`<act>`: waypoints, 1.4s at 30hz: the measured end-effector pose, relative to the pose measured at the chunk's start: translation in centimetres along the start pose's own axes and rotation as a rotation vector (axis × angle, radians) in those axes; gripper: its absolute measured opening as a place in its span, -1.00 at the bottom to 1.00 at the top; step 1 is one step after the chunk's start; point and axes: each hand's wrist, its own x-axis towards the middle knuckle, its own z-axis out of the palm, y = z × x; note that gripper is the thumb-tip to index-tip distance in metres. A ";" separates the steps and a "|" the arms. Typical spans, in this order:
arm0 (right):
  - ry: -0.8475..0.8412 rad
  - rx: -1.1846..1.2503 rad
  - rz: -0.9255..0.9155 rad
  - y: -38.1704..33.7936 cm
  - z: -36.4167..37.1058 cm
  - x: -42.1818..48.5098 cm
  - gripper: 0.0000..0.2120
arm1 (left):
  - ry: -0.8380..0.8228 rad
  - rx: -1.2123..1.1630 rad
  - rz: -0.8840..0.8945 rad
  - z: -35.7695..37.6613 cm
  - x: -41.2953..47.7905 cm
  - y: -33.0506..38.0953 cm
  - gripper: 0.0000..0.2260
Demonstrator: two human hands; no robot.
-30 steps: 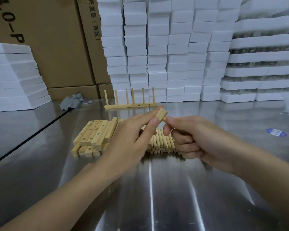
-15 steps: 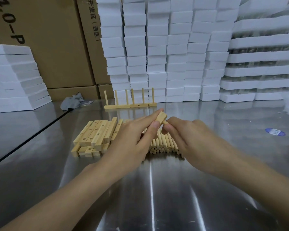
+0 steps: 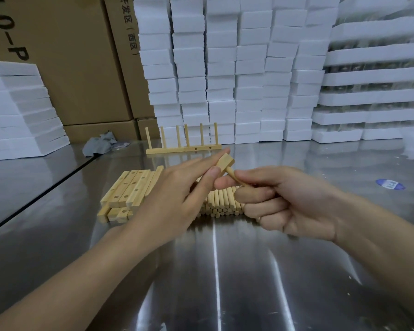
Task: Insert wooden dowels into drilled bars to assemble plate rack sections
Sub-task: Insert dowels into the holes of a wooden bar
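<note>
**Dowel at the bar: a slanted push is the main risk**

A drilled bar (image 3: 225, 163) is held raised above the worktop (image 3: 213, 271) by the left grip (image 3: 177, 199). It is pinched between the thumb and nearly straight fingers, and only its far end is shown beyond them. A dowel (image 3: 234, 177) is pinched between thumb and forefinger of the right grip (image 3: 292, 204), with the other fingers curled in. Its tip is set against the underside of the bar near that exposed end. Whether the tip is already seated in a hole cannot be told, since the contact is hidden by the bar.

The dowel is presented at a slant to the bar. If it is pushed that way, it is likely to be jammed at the mouth of the hole, or the rim may be splintered. A half-seated dowel would be left leaning, unlike the upright pegs of the finished section (image 3: 184, 149) standing farther back.

The bar is gripped from one side only, so it may be twisted out of the pinch by a hard push. A dowel that slips off could be dropped onto the row of loose dowels (image 3: 222, 204) directly below, and these may be set rolling on the smooth metal. The left thumb is placed close beside the joint and could be nipped.
</note>
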 end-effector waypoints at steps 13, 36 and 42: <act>0.630 -1.277 -0.494 2.8 0.8 1.6 -0.63 | 0.023 -0.013 -0.078 0.9 -0.2 -0.4 -0.58; 0.709 -1.486 -0.413 2.9 1.4 1.1 -0.60 | 0.054 -0.134 -0.136 1.9 -0.5 -1.1 -0.58; 0.248 -0.251 -0.217 0.8 0.7 0.7 -0.72 | 0.097 -0.209 -0.105 1.1 -0.1 -1.1 -0.62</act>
